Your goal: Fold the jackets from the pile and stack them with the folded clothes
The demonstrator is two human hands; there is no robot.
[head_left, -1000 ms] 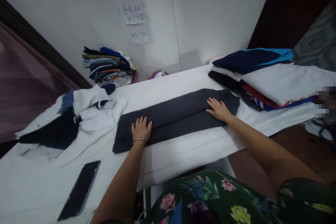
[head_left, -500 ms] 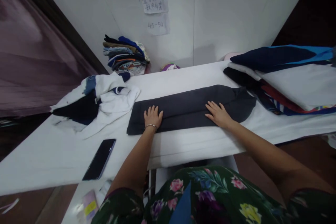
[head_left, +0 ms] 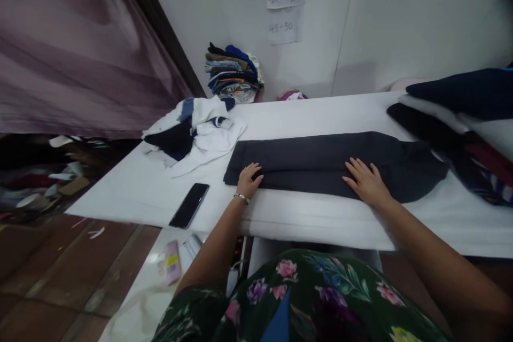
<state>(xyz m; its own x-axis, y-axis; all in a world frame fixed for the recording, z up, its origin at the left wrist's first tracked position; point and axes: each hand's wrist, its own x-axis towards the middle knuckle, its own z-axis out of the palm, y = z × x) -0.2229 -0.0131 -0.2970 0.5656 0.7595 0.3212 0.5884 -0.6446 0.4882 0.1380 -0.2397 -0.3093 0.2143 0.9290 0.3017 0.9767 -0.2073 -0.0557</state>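
Note:
A dark grey garment [head_left: 304, 157], folded into a long flat strip, lies across the white-covered table [head_left: 320, 112]. Near its left end, my left hand [head_left: 249, 179] rests palm down on the front edge, fingers stretched out, a bracelet on the wrist. My right hand [head_left: 366, 181] lies flat toward the garment's right part, fingers spread. Neither hand grips the cloth. At the right end the garment widens and looks uneven, close to the stack of clothes.
Left of the garment is a loose heap of white and dark clothes [head_left: 204, 133]. A phone [head_left: 189, 206] lies near the front edge. Folded clothes [head_left: 232, 75] are piled by the wall, and another clothes stack [head_left: 460, 96] stands right. Paper notes [head_left: 284, 2] hang on the wall.
The camera view has turned left, so everything appears further right. My left hand has slid toward the garment's front left corner; my right hand stays flat on the cloth.

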